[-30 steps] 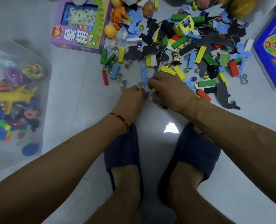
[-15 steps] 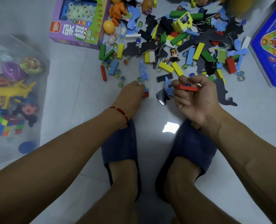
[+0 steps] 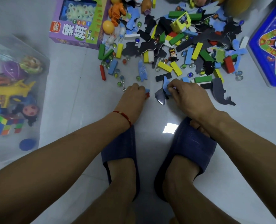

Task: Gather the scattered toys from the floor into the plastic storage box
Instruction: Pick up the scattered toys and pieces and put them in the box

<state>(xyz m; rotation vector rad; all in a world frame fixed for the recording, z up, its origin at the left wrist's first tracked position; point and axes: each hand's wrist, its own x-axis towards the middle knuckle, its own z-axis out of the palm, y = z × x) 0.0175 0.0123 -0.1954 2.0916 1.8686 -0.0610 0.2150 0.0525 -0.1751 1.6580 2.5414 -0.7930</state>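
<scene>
Coloured wooden blocks, marbles and foam animal shapes lie in a scattered pile on the pale floor ahead of me. My left hand rests low on the floor, its fingers curled round a small blue block and a red block. Just to the right, my right hand is palm down and pinches a blue foam shape lying over a grey foam piece. The clear plastic storage box stands at the left with several toys inside, among them a yellow plane.
A purple game box lies at the back left of the pile and a blue board game at the right edge. A dark grey foam whale lies right of my right hand. My feet in dark blue slippers stand below.
My right hand, which held a red block palm up half a second ago, has turned palm down and taken the blue foam shape. My left hand has barely moved.
</scene>
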